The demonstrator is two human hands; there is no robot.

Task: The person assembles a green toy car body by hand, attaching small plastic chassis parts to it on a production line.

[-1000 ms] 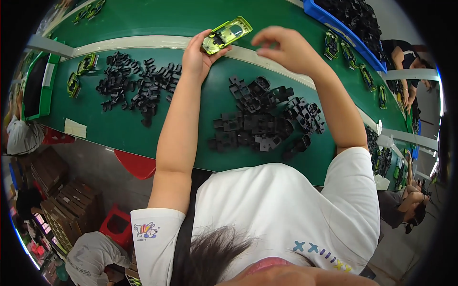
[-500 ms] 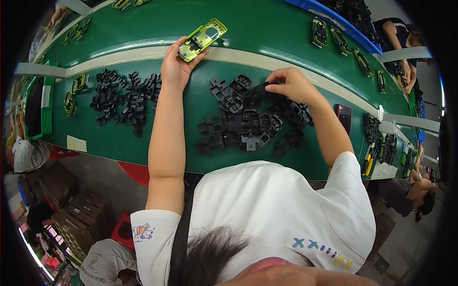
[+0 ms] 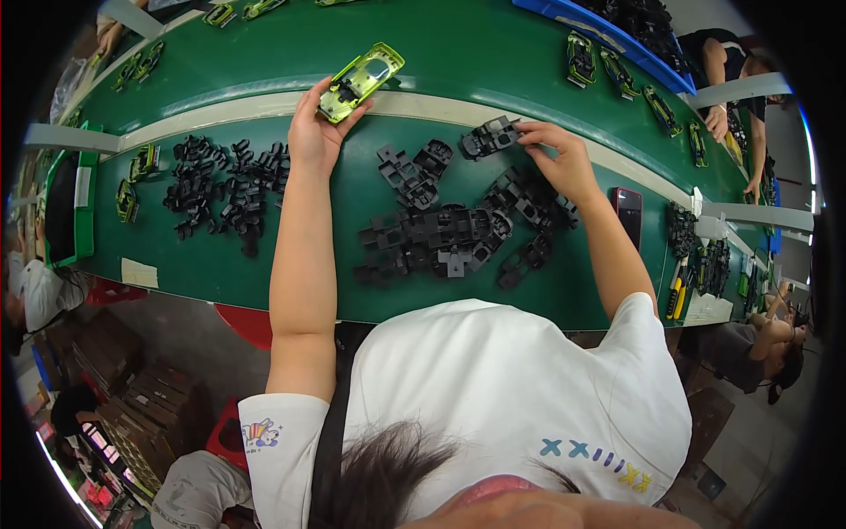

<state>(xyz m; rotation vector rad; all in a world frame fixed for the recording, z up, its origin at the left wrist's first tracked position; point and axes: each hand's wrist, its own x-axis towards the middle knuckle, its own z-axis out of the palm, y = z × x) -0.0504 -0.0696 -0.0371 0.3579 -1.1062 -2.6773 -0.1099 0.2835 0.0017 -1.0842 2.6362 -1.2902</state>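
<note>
Gripping lime-green car shell [image 3: 361, 81] in L hand [image 3: 319, 125] betw. thumb & fingers, slanted, up over cream strip [image 3: 423, 107], w/ inside facing cam. Pinching blk molded part [image 3: 490, 137] by its right end w/ fingertips of R hand [image 3: 567, 161]; can't tell if lifted clear of green table [image 3: 348, 189]. Got big pile of blk parts [image 3: 454, 231] just on near side of R hand. Got heap of smaller blk pcs [image 3: 248, 210] left of L hand, then 2 more green shells [image 3: 144, 161] farther left. Got phone [image 3: 630, 212] right of R hand.

White short-sleeved shirt [image 3: 502, 379] with blue, purple and yellow chest marks [image 3: 596, 459] (a cartoon animal [image 3: 262, 433] on the left sleeve [image 3: 286, 472]).
</note>
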